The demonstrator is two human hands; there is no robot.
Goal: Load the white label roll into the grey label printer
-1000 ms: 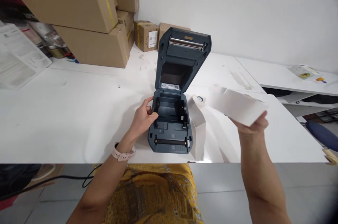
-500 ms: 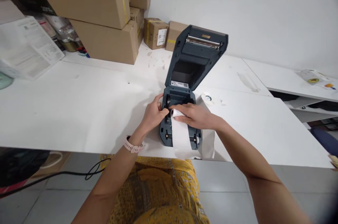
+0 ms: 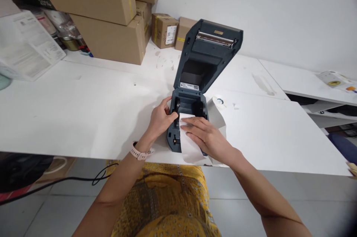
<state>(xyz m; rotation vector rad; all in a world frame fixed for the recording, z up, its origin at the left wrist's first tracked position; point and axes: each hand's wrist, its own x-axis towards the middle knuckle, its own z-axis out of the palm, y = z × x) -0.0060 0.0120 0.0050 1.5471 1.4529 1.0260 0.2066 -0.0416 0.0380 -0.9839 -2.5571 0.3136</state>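
A dark blue-grey label printer stands on the white table near its front edge, with its lid raised. My left hand grips the printer's left side, its thumb over the rim beside the black roll holder. My right hand is over the front of the printer bay. Its fingers are stretched out on a white paper strip, which runs out over the front edge. Whether a roll is under those fingers is hidden.
Another white paper roll lies right of the printer, its loose paper trailing forward. Cardboard boxes are stacked at the back left, with a small labelled box beside them. A black cable hangs below the table edge.
My right hand has moved forward and down, its fingers now flatter on the strip. The small roll's end seen earlier no longer shows. My left hand keeps its place on the printer.
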